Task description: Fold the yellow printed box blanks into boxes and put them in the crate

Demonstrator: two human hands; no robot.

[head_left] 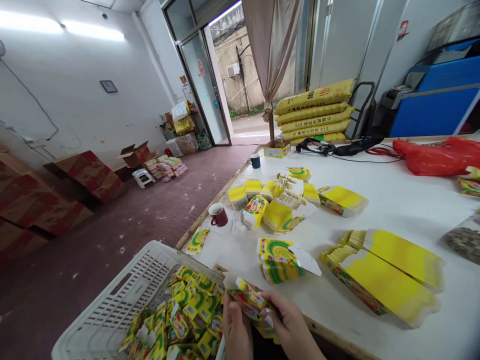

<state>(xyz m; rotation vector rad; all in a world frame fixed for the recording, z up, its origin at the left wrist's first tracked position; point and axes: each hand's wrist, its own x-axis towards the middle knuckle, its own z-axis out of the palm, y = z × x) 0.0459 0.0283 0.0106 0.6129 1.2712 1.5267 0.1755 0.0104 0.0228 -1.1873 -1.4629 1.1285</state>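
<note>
Both of my hands meet at the bottom edge of the view, over the near rim of the white table point(393, 200): my left hand point(237, 330) and my right hand point(290, 327) have their fingers closed around a small yellow, green and red carton point(250, 300), which I hold tilted between them, just off the table's edge. Directly left of my left hand sits a white slotted plastic basket point(123, 295), its near corner piled with folded cartons point(180, 320) of the same print. On the table just beyond my hands lies a short stack of flat printed blanks point(279, 260), and to the right two long fanned bundles of yellow blanks point(386, 280). Farther back a dark red mug point(218, 215) stands near the table's left edge, beside more bundled blanks point(277, 200)
</note>
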